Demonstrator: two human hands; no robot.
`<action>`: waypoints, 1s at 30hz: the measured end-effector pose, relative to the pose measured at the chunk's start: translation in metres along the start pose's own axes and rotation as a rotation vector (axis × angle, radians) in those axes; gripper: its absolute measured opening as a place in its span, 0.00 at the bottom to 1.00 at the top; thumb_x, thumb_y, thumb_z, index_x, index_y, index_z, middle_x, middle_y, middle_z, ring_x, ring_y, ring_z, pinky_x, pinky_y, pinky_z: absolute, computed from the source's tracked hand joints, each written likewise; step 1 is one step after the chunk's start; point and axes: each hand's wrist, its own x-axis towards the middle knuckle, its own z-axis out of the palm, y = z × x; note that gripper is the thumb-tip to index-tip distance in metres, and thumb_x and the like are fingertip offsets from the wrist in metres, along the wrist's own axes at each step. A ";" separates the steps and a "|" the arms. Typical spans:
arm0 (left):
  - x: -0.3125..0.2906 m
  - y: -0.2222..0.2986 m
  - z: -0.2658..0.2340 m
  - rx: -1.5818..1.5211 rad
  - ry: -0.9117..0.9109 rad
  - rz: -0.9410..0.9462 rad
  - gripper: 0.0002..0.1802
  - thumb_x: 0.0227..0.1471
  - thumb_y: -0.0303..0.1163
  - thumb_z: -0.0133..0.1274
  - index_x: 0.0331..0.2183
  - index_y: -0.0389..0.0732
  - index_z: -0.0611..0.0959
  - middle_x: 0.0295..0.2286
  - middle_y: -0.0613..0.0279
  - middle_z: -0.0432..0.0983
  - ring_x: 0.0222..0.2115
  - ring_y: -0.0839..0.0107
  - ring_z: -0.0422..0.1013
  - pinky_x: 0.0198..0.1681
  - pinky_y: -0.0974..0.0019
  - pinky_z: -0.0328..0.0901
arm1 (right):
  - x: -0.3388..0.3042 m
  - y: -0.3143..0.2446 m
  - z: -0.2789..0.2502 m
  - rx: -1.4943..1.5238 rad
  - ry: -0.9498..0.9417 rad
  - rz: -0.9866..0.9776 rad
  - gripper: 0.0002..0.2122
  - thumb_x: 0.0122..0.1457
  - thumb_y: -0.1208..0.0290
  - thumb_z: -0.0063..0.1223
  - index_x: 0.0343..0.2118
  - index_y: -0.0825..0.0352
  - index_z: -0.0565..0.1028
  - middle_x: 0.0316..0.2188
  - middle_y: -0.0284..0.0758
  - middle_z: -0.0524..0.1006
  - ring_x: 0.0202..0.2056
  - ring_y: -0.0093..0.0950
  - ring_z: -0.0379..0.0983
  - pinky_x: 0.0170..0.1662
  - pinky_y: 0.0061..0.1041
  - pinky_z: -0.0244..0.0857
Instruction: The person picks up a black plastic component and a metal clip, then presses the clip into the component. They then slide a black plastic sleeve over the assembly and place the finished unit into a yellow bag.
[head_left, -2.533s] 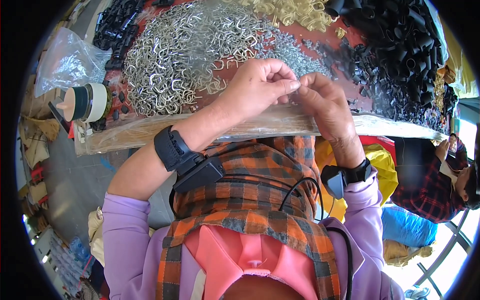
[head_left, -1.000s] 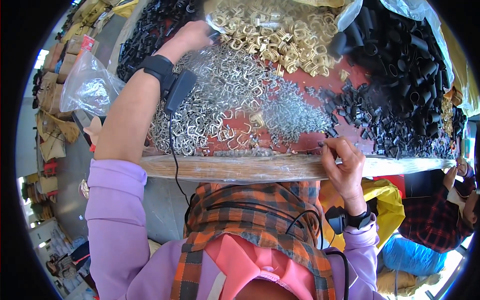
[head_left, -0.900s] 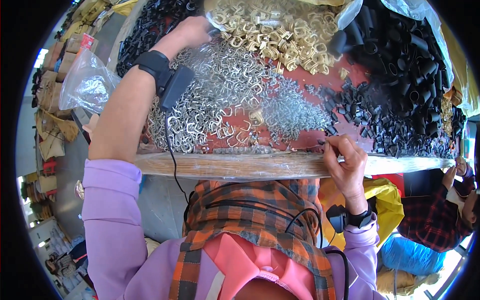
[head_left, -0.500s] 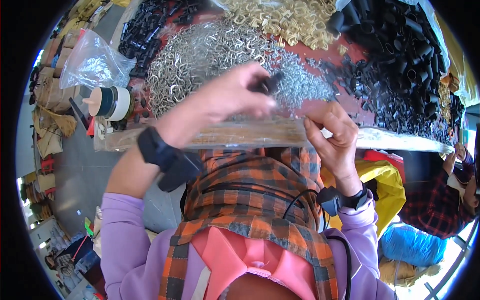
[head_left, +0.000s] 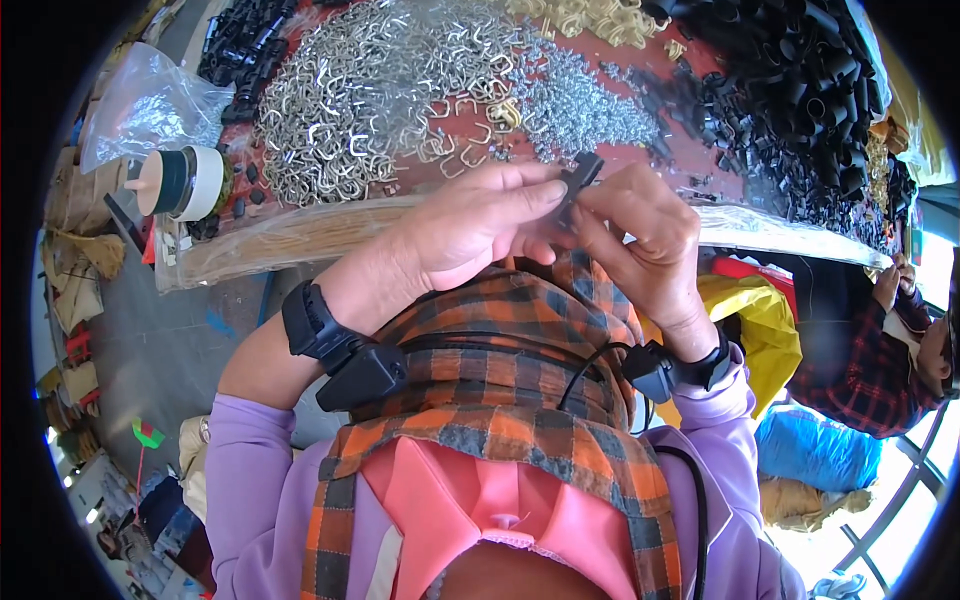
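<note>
Over the table's near edge, my left hand [head_left: 480, 220] is closed around a small black plastic part [head_left: 584, 174], its thumb pressed along the side. Close against that part, my right hand [head_left: 650, 235] has thumb and forefinger pinched together; whatever sits between those fingertips is too small to make out. Just beyond lie a heap of silvery bent metal hooks [head_left: 330, 110] and, to its right, a heap of small shiny screws or similar hardware [head_left: 590, 115]. A few loose hooks are scattered between the heaps and my left hand.
Black tubular pieces [head_left: 800, 90] and smaller black parts cover the right side. Cream plastic pieces [head_left: 605, 18] lie at the back. A lidded jar [head_left: 190, 184] and a clear plastic bag [head_left: 155, 105] are on the left. Another person [head_left: 870, 350] sits at far right.
My left hand has come down and right with the black part and now meets my right hand. The right hand has shifted slightly. The whole view has tilted a little.
</note>
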 end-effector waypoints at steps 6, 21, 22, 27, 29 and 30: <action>0.002 -0.003 -0.005 0.085 0.122 0.050 0.14 0.47 0.32 0.45 0.37 0.34 0.71 0.28 0.64 0.69 0.26 0.80 0.66 0.28 0.79 0.63 | 0.006 0.006 0.001 -0.087 -0.091 -0.053 0.06 0.38 0.84 0.51 0.22 0.69 0.71 0.18 0.33 0.66 0.18 0.24 0.63 0.21 0.20 0.56; -0.004 -0.009 -0.001 0.128 0.136 0.105 0.15 0.45 0.27 0.46 0.38 0.30 0.70 0.29 0.60 0.70 0.30 0.75 0.69 0.35 0.75 0.65 | 0.016 0.000 0.001 -0.040 -0.200 0.043 0.05 0.37 0.84 0.50 0.19 0.69 0.69 0.16 0.32 0.64 0.18 0.24 0.61 0.20 0.20 0.54; -0.005 -0.007 -0.003 0.092 0.132 0.099 0.15 0.45 0.27 0.46 0.37 0.30 0.71 0.29 0.60 0.70 0.30 0.74 0.69 0.36 0.74 0.65 | 0.016 -0.001 0.004 -0.047 -0.149 0.032 0.05 0.36 0.84 0.51 0.19 0.69 0.69 0.16 0.32 0.64 0.18 0.24 0.61 0.21 0.19 0.54; -0.012 -0.003 -0.016 -0.129 0.095 0.067 0.12 0.45 0.26 0.46 0.34 0.31 0.72 0.31 0.57 0.70 0.33 0.69 0.68 0.39 0.71 0.64 | 0.021 0.001 0.015 -0.023 -0.175 0.045 0.05 0.38 0.83 0.51 0.20 0.70 0.70 0.16 0.31 0.65 0.20 0.22 0.62 0.22 0.18 0.54; -0.018 -0.002 -0.024 -0.205 0.085 0.062 0.11 0.45 0.26 0.46 0.34 0.31 0.72 0.31 0.57 0.69 0.34 0.68 0.68 0.40 0.70 0.63 | 0.023 0.003 0.015 0.086 -0.172 0.081 0.04 0.39 0.83 0.51 0.22 0.70 0.71 0.17 0.31 0.67 0.20 0.21 0.62 0.23 0.18 0.55; -0.021 -0.002 -0.028 -0.235 0.071 0.057 0.11 0.45 0.26 0.46 0.33 0.32 0.72 0.31 0.56 0.70 0.34 0.67 0.68 0.40 0.70 0.63 | 0.025 0.004 0.014 0.140 -0.172 0.099 0.04 0.40 0.83 0.51 0.23 0.71 0.71 0.18 0.30 0.68 0.21 0.20 0.62 0.23 0.18 0.55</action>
